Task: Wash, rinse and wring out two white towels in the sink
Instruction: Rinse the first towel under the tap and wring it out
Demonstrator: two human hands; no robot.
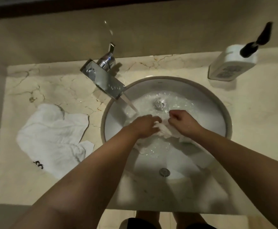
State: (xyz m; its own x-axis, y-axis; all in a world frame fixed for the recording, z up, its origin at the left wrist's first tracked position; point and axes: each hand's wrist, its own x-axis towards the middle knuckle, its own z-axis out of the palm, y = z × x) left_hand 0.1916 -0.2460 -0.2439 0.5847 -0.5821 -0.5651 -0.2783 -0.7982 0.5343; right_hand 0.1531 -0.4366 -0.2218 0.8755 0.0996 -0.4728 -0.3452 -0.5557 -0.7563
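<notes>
Fingers of both hands curled and clamped on one wet white towel [163, 130], bunched between them over the middle of the sink [217, 113]. Left hand [145, 123] gripping the bunch from its left end, right hand [183, 120] pinching the right end, knuckles up. Bunched length running roughly left to right between the two fists, with loose tails trailing toward the near wall of the basin and partly under the water. Neither hand clearly nearer; both already on the cloth, so likely rubbing or rinsing now, with a counter-twist along that left-right axis the probable way to wring. Just beyond the hands, stream from the faucet [105, 80] falling into the bowl slightly left of the left knuckles, churning foam around the drain [159, 103]. Second towel [52, 136] lying crumpled on the marble counter [35, 83], well left of the basin, nearer the left arm, untouched. Farther back right, soap dispenser [232, 62] standing by the wall.
</notes>
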